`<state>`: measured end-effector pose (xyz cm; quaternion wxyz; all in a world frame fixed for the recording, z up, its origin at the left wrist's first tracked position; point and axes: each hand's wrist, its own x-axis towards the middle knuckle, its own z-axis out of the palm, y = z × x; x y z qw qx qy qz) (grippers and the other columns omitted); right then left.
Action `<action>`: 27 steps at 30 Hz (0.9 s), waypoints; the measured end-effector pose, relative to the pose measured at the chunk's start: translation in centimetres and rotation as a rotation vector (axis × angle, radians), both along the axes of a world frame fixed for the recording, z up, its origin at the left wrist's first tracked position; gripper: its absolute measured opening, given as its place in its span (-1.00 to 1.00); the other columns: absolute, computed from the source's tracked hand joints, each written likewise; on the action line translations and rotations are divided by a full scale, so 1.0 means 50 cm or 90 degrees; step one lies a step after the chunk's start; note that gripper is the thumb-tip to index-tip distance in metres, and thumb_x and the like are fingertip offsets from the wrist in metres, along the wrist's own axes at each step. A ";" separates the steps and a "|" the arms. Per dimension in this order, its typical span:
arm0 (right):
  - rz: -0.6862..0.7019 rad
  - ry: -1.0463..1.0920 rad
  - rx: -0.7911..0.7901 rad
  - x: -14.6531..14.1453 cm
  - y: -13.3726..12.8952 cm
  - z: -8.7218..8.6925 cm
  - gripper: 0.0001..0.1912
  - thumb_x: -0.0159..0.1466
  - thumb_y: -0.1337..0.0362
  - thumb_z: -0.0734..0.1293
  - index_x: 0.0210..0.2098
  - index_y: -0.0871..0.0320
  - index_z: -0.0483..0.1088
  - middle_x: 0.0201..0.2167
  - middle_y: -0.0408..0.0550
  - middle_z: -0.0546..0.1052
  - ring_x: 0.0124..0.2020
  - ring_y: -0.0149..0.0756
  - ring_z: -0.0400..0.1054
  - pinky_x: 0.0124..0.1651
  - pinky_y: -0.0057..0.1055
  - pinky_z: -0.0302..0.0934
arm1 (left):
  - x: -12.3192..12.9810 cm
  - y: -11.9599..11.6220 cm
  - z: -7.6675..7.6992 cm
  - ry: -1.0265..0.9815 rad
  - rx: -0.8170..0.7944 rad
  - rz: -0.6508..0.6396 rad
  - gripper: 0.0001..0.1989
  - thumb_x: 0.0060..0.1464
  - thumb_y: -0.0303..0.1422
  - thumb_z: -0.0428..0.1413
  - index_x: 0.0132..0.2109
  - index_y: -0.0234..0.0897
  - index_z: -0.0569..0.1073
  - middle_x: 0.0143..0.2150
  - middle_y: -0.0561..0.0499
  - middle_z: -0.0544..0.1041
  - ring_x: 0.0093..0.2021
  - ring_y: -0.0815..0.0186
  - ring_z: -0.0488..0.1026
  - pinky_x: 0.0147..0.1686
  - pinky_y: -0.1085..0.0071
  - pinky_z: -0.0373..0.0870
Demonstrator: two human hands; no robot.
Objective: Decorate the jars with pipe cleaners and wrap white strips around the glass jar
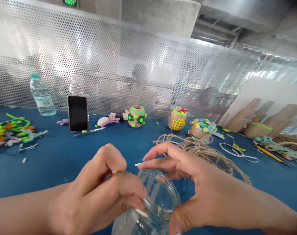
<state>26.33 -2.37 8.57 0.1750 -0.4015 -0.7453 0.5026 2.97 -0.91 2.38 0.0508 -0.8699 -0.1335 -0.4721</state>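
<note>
Both hands at a tilted glass jar

The jar (158, 212) sits low at the front of the view, over the blue worktop (72, 160), its open mouth turned up and away. The right hand (199, 182) curves around the mouth, thumb on the near side and fingers arched over the far side: its grip is clamped on the jar. The left hand (109, 192) is curled, fingertips against the rim's left side; whether that grip pinches the glass cannot be told.

Twine (212, 155) lies loosely coiled just beyond the right hand. Behind it stand three decorated pots: one with green trim (136, 120), one with a yellow flower (177, 124), one with pompoms (203, 125). Farther left, a phone (78, 113) stands upright before a clear bottle (75, 86), near a teal-capped bottle (42, 98). Colourful pipe cleaners (13, 132) heap at the left edge.
</note>
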 end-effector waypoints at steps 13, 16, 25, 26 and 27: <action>-0.010 -0.054 -0.003 -0.006 -0.004 0.017 -0.16 -0.09 0.19 0.58 0.12 0.03 0.20 0.11 0.04 0.39 0.06 -0.11 0.36 0.04 -0.27 0.32 | -0.004 -0.018 0.008 0.033 0.004 0.040 -0.82 0.09 -0.57 0.10 -0.20 -0.21 0.45 -0.41 0.06 0.15 -0.50 0.39 0.18 -0.62 0.42 0.10; -0.034 -0.030 0.009 -0.004 -0.006 0.008 -0.16 -0.10 0.19 0.58 0.12 0.02 0.21 0.11 0.03 0.38 0.08 -0.10 0.34 0.04 -0.27 0.32 | -0.004 -0.020 0.003 0.001 -0.001 0.059 -0.72 0.04 -0.64 0.07 -0.17 -0.20 0.47 -0.42 0.07 0.13 -0.49 0.39 0.20 -0.61 0.41 0.07; -0.066 -0.027 0.030 -0.015 -0.022 0.005 -0.21 -0.05 0.18 0.56 0.11 0.03 0.20 0.09 0.01 0.40 0.05 -0.13 0.38 -0.05 -0.36 0.37 | 0.004 -0.023 0.021 0.027 -0.010 0.062 -0.78 0.12 -0.64 -0.01 -0.25 -0.24 0.43 -0.42 0.08 0.15 -0.52 0.44 0.17 -0.61 0.49 0.15; -0.062 -0.035 0.034 -0.017 -0.023 0.006 -0.23 -0.04 0.18 0.56 0.09 0.04 0.21 0.06 0.00 0.41 0.03 -0.15 0.39 -0.05 -0.36 0.37 | 0.005 -0.024 0.020 0.022 -0.023 0.066 -0.77 0.11 -0.65 -0.02 -0.26 -0.25 0.42 -0.42 0.08 0.15 -0.51 0.44 0.18 -0.60 0.50 0.16; -0.057 -0.042 0.041 -0.018 -0.024 0.008 -0.25 -0.05 0.18 0.56 0.07 0.05 0.22 0.04 0.00 0.43 0.01 -0.15 0.40 -0.04 -0.35 0.37 | 0.006 -0.026 0.019 0.019 -0.035 0.063 -0.77 0.10 -0.66 -0.03 -0.28 -0.26 0.41 -0.42 0.07 0.15 -0.50 0.43 0.19 -0.60 0.50 0.17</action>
